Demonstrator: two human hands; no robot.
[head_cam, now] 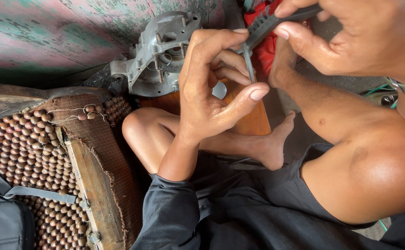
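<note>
Right hand (351, 37) pinches black-handled pliers (269, 21) whose jaws grip a thin grey metal strip (249, 65) hanging near-vertical, its lower end between left hand (216, 88) fingers.

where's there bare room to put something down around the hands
Little room. A bare strip of wooden board shows between the left hand and the foot. Behind it the metal engine casing crowds in; the beaded mat lies free beside the knee.

Single head-worn cam, looking steeply down and slightly forward from close range over the person's crossed legs, left hand (211, 88) and right hand (351, 34) filling upper frame, beaded seat mat (22, 148) at left edge.
</note>
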